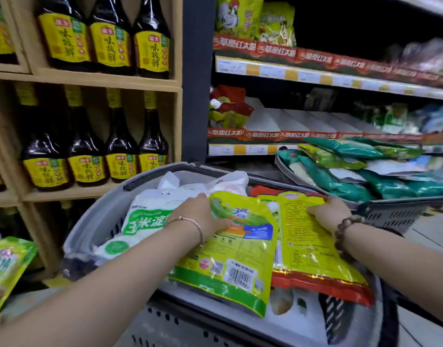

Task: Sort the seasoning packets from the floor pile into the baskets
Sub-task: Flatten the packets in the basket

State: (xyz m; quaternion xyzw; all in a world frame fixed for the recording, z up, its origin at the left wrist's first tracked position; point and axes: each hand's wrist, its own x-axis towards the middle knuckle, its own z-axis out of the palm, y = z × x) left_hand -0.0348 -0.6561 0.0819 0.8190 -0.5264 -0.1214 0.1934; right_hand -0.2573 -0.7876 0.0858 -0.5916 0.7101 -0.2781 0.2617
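A grey basket stands in front of me, holding white starch bags and seasoning packets. My left hand grips the left edge of a green and yellow spouted packet that lies over the basket's middle. My right hand holds the far right edge of a yellow packet with a red border, which lies beside the green one. A second grey basket at the right is heaped with teal and green packets.
Wooden shelves with dark soy sauce bottles stand close on the left. Metal store shelves with packets run behind the baskets. Another green packet lies at the lower left edge. Pale floor shows at the far right.
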